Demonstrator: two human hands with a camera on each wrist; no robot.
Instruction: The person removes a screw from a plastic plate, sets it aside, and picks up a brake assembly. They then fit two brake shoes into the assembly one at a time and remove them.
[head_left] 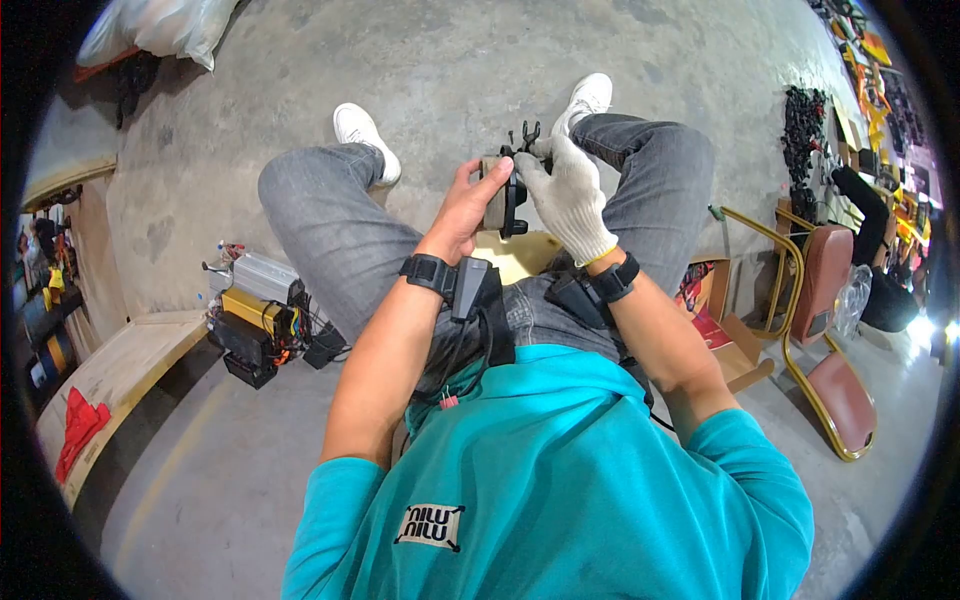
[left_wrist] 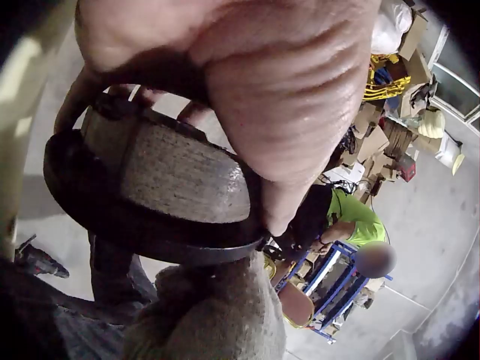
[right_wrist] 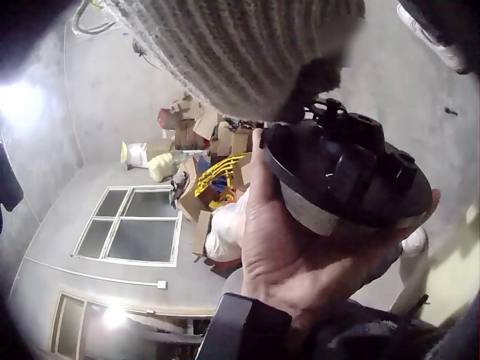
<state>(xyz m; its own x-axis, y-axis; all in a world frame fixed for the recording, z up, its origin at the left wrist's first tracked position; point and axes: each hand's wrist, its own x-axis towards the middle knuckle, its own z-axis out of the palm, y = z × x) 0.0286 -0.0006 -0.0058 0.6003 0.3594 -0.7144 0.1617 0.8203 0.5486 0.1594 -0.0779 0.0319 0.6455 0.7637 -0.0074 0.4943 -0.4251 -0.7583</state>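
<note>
My bare left hand [head_left: 462,213] grips a round black part with a grey curved band, which looks like a drum brake [head_left: 497,207]. In the left wrist view, the thumb and fingers reach around the grey band of the drum brake [left_wrist: 180,176], above its black rim. My right hand [head_left: 570,195], in a white knitted glove, holds the side with black fittings and a small forked lever [head_left: 527,133]. The right wrist view has the gloved fingertips right at those fittings on the drum brake [right_wrist: 352,161], while the left palm supports it underneath.
Between my legs is a pale yellow surface [head_left: 512,258]. A silver-and-yellow device with wires [head_left: 258,310] stands on the floor at left, beside a wooden bench [head_left: 130,365]. To the right are an open cardboard box [head_left: 735,350] and a gold-framed chair [head_left: 830,290]. Another person [left_wrist: 360,214] is behind.
</note>
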